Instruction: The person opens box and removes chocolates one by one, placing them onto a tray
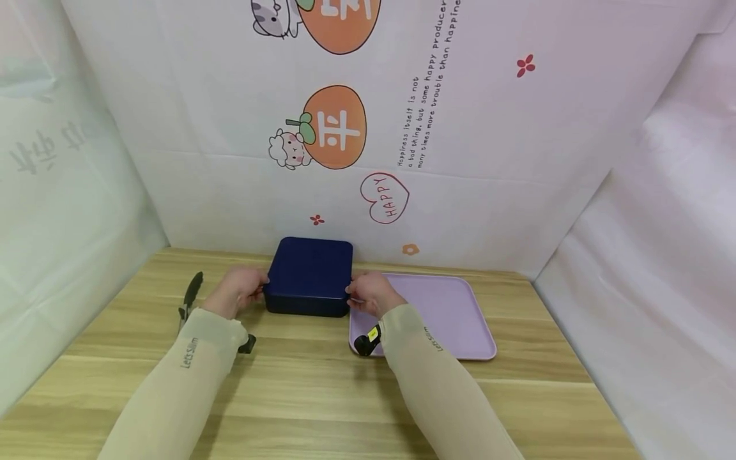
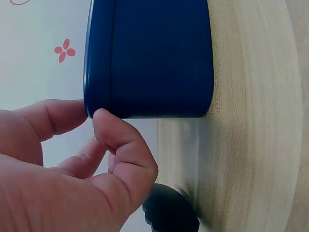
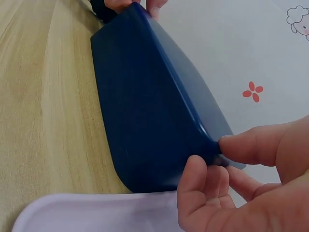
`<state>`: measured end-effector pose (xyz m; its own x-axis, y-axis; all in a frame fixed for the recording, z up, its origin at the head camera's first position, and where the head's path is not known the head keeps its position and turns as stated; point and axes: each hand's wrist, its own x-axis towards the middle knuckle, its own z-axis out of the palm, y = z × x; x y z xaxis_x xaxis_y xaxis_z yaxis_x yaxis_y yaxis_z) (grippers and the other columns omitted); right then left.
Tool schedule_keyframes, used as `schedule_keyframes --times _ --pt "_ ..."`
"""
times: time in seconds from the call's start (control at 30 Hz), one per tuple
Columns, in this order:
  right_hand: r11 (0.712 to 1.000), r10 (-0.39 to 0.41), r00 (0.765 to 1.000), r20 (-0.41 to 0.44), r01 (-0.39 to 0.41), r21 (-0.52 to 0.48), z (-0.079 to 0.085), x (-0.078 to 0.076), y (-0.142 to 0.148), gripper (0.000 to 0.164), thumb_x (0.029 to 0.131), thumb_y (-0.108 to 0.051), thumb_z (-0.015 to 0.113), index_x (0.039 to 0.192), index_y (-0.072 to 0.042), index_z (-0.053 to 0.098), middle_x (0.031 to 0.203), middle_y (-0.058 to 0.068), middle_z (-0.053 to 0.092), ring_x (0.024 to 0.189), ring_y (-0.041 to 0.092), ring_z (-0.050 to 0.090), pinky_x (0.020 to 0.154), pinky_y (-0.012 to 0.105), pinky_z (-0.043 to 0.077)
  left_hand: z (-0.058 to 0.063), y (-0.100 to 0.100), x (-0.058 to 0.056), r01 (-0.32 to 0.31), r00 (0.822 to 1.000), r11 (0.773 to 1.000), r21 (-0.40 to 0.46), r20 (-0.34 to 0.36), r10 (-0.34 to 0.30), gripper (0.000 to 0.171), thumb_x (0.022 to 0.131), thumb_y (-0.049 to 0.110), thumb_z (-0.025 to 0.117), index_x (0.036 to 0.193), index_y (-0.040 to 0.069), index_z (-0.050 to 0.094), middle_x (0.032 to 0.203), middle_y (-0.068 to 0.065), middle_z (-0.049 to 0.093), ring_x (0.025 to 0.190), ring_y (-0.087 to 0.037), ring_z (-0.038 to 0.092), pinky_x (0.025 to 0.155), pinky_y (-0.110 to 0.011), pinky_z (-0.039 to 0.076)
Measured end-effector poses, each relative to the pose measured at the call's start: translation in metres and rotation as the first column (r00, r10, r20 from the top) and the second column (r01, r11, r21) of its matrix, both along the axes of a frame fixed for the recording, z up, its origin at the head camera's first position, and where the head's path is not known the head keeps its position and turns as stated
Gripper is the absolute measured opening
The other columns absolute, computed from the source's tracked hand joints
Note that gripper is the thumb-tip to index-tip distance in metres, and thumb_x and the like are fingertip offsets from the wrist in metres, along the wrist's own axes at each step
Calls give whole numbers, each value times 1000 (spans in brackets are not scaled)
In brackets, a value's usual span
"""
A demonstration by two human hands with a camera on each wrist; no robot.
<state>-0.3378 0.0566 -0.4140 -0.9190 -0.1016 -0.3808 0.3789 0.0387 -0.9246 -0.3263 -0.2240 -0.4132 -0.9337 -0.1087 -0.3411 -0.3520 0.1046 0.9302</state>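
A dark blue rectangular box (image 1: 310,268) with rounded corners sits on the wooden table near the back wall. A thin lid seam runs along its side in the left wrist view. My left hand (image 1: 244,284) pinches the lid edge at the near left corner, thumb (image 2: 58,116) on top and a bent index finger (image 2: 125,140) against the side. At the near right corner my right hand (image 1: 372,291) does likewise, its thumb (image 3: 251,145) on the top edge and curled fingers (image 3: 193,183) at the side.
A lilac tray (image 1: 443,313) lies right of the box, partly under my right forearm. Left of my left hand is a black-handled tool (image 1: 193,289) with a metal part, partly hidden by the sleeve. White printed cloth (image 1: 460,211) hangs behind and at both sides.
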Motion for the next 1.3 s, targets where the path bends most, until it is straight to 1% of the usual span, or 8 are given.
schedule_keyframes --times 0.13,0.27,0.37,0.67,0.9,1.03,1.17,1.3 --pt "1000 -17 1000 9 17 -10 -1 -1 -1 54 89 12 61 140 0 51 112 11 58 78 18 54 66 32 54 -2 1 -1 -9 1000 1000 -11 -8 9 4 92 -2 52 93 -3 57 77 -6 50 65 -17 50 64 -31 51" --pt "999 -37 999 24 37 -7 2 1 -1 22 87 10 65 105 -1 59 87 7 54 65 15 49 66 33 54 -2 2 -1 2 1000 1000 -16 -23 -2 5 90 -3 52 89 -2 57 74 -5 51 63 -16 50 62 -30 50" --pt "999 -41 999 30 40 9 6 4 -1 17 87 7 68 93 -5 56 77 6 50 60 14 47 68 34 55 -1 3 -1 5 1000 1000 -14 -23 -5 5 90 -3 52 90 -1 57 75 -5 52 65 -16 51 65 -31 50" --pt "999 -51 998 43 51 13 8 6 -1 36 87 8 67 120 -4 57 83 7 51 62 14 49 72 36 57 1 5 -1 -3 1000 1000 23 -11 4 15 92 0 51 107 -2 54 98 -7 53 89 -21 54 84 -38 50" --pt "997 -33 999 1 33 72 8 7 1 43 86 7 69 126 0 59 88 8 54 60 15 47 65 32 51 8 4 5 46 998 991 -127 -36 -52 7 90 5 53 90 1 59 81 -4 55 70 -18 53 72 -36 48" --pt "997 -24 1000 -13 25 78 15 7 2 60 84 8 69 140 1 48 93 10 55 58 15 46 60 31 47 18 3 10 85 993 988 -131 -73 -96 24 91 4 51 111 -7 61 95 -9 58 70 -15 53 69 -30 49" --pt "997 -15 999 -34 17 75 24 7 3 61 82 10 69 138 4 46 94 10 53 58 15 46 59 30 46 25 2 14 139 983 984 -115 -102 -151 45 95 1 50 138 -13 45 124 -22 54 79 -14 55 76 -28 52" --pt "992 26 998 -64 -18 122 33 9 7 63 81 10 69 139 3 47 91 10 52 59 15 46 58 28 46 30 -1 17 213 968 967 -139 -102 -228 52 97 0 53 145 -12 37 124 -24 54 81 -15 57 75 -29 52"
